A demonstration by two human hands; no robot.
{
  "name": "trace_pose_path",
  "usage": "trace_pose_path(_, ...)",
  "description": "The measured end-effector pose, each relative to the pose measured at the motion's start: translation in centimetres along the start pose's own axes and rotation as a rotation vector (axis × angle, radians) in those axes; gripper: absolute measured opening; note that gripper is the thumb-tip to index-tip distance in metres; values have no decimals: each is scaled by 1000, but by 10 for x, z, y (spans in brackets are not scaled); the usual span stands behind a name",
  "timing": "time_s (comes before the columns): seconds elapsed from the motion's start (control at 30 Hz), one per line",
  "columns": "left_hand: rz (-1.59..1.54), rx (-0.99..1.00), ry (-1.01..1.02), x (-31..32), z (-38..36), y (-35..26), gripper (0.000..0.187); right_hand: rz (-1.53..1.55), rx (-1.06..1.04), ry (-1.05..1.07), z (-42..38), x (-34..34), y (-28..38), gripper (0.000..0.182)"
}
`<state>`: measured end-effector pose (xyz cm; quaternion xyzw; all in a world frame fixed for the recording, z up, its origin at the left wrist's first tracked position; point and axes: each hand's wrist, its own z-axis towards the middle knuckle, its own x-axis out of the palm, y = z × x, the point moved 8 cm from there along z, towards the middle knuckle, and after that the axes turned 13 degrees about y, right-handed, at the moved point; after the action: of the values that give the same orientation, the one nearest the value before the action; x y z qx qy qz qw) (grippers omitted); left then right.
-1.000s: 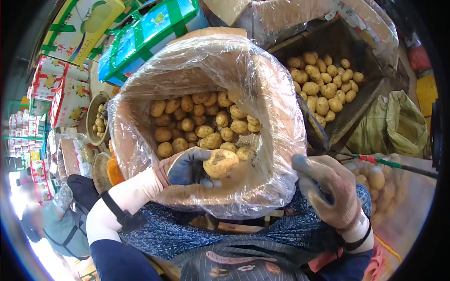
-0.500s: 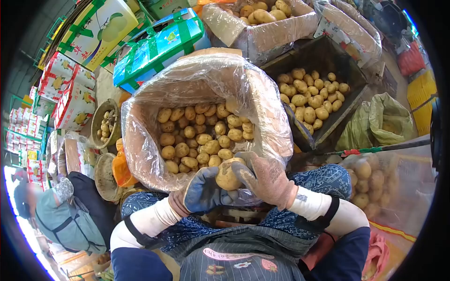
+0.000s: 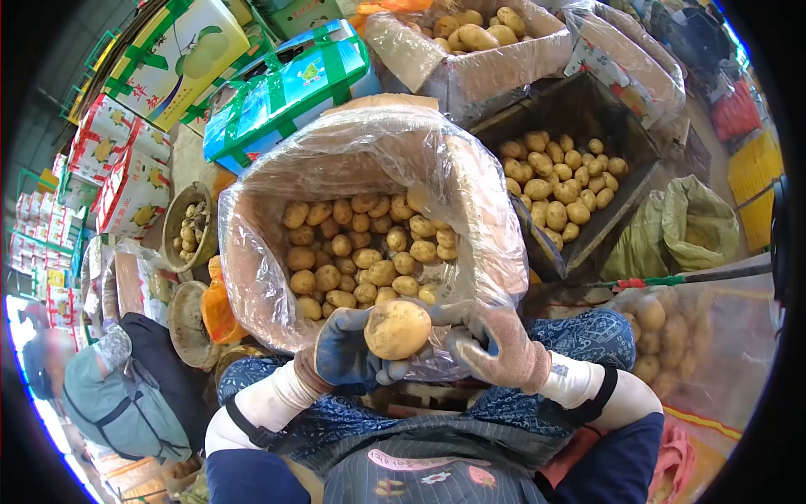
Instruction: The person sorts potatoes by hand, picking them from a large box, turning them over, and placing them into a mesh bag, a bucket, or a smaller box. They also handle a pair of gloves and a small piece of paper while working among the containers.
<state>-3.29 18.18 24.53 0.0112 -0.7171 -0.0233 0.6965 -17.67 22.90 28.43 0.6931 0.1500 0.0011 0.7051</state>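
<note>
A large potato (image 3: 398,330) rests in my left hand (image 3: 342,351), which wears a blue-coated glove and closes round its left side and underside. My right hand (image 3: 501,346), in a dirty brownish glove, is a little to the right, its thumb and fingers apart and nothing held between them. Its fingertips overlap the near edge of the clear plastic liner (image 3: 495,260). Just beyond both hands stands a lined cardboard box (image 3: 260,223) with many potatoes (image 3: 365,258) in its bottom.
At the right is a dark crate (image 3: 621,109) of potatoes, with a green sack (image 3: 701,223) beside it. Another potato box (image 3: 504,63) stands behind. A blue carton (image 3: 290,88) and two round baskets (image 3: 191,323) lie left. A crouching person (image 3: 126,391) is at far left.
My right hand has come off the potato and moved right, its fingers opening. The potato has shifted slightly left and now sits in my left hand alone.
</note>
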Motion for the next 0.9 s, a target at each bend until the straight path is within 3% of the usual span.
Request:
trace_pose_path(0.07, 489, 72, -48, 7, -3, -17, 83, 15, 7, 46, 0, -1, 5, 32)
trace_pose_path(0.1, 489, 68, -46, 11, -1, -15, 83, 131, 78, 22, 0, -2, -1, 34)
trace_pose_path(0.2, 1270, 218, -277, 26, -3, -36, 90, 239, 145, 13, -1, 1, -13, 48)
trace_pose_path(0.27, 1377, 218, -298, 23, -3, -36, 92, 3, -25, -3, -1, 7, -4, 60)
trace_pose_path(0.33, 1655, 143, -312, 26, -1, -31, 92, 2, -18, 16, 1, 11, -8, 67)
trace_pose_path(0.4, 1629, 181, -317, 25, -1, -31, 90, 73, 82, 56, 3, 12, -9, 66)
trace_pose_path(0.5, 1701, 146, -380, 24, -2, -34, 85, -44, 30, 68, 3, 13, -11, 66)
trace_pose_path(0.57, 1848, 145, -333, 35, 0, -33, 81, -108, -4, 62, -2, 17, -17, 67)
trace_pose_path(0.7, 1857, 143, -307, 38, 1, -31, 79, -231, -77, 63, -6, 19, -8, 74)
trace_pose_path(0.8, 1917, 174, -318, 41, 0, -31, 77, -275, 23, 106, -9, 24, -15, 71)
trace_pose_path(0.9, 2073, 200, -290, 49, 1, -30, 74, -280, -12, 115, -6, 28, -18, 75)
